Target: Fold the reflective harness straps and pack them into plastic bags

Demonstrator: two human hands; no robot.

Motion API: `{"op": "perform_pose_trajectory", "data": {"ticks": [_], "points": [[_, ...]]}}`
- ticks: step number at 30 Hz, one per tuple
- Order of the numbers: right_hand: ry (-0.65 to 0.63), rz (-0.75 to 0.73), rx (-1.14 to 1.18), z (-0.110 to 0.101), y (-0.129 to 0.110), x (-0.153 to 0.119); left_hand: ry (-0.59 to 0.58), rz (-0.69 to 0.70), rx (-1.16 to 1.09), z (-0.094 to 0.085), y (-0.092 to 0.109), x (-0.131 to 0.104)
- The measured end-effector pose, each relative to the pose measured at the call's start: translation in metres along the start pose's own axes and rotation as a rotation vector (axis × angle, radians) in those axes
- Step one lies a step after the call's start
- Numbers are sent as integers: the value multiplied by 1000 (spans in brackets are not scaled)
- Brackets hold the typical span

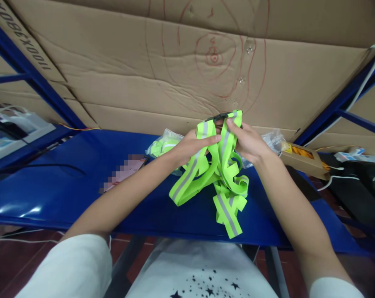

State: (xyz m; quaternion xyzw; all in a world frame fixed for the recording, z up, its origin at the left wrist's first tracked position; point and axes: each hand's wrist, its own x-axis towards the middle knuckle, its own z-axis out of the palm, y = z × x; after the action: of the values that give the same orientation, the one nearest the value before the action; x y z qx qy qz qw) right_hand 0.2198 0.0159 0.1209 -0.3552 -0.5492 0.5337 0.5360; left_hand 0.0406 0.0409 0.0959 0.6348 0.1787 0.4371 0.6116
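Where the two hands meet: a bundle of neon-green webbing (224, 169) with a grey stripe along its middle is held up above the desk (50, 182).
Left hand: this hand (193, 145) grasps the left side of the webbing, its thumb laid across the band.
Right hand: this hand (249, 140) grips the right side near the top, thumb pressed against the stripe.
Dark piece: a black strip (220, 116) shows at the top of the bundle, between the hands; its details are too small to tell.
Loose webbing: loops and ends fall below the hands towards the front edge; whether they touch the desk I cannot tell.
Behind the left forearm: a clear bag with green contents (162, 145), and nearer, a flat pinkish item (125, 171), partly pixelated.
Beyond the right wrist: crumpled clear plastic (272, 140) beside an open cardboard box (302, 161).
Back wall: a cardboard panel (112, 62) with hand-drawn red rings (214, 56).
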Motion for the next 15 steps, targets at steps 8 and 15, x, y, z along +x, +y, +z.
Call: {"op": "perform_pose_trajectory", "data": {"ticks": [8,15], "points": [[-121,-55,-318,-3,10,-3,-3,-46,-20,1,-9,-2],[-69,-448,-904,-18,-8,-3,43,-65,-11,6,-13,-4]]}}
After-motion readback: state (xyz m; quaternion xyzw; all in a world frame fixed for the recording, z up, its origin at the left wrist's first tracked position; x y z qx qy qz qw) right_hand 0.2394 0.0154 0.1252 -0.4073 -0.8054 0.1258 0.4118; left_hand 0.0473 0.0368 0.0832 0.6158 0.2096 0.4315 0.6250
